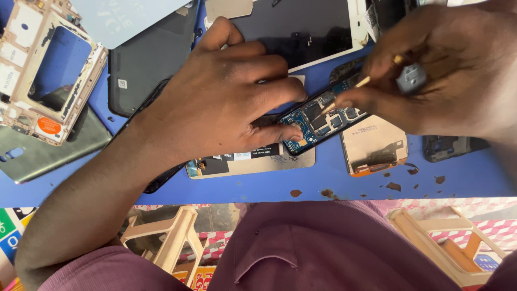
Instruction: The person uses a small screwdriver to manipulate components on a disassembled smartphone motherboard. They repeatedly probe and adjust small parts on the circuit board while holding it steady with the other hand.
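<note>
An opened phone (318, 121) lies on the blue table (463, 178), its blue circuit board exposed. My left hand (221, 97) lies flat on the phone, fingertips pressing next to the board. My right hand (458, 70) grips a thin tool with a brass-coloured shaft (362, 82); its tip touches the circuit board. The rest of the phone's body is hidden under my left hand.
Phone parts crowd the table: a gold-coloured frame (48, 70) at left, a dark back cover (145, 64), a white-edged screen (307, 27) at the top, a display panel (371, 145) and a strip-shaped part (247, 161). Wooden stools (172, 242) stand below the table edge.
</note>
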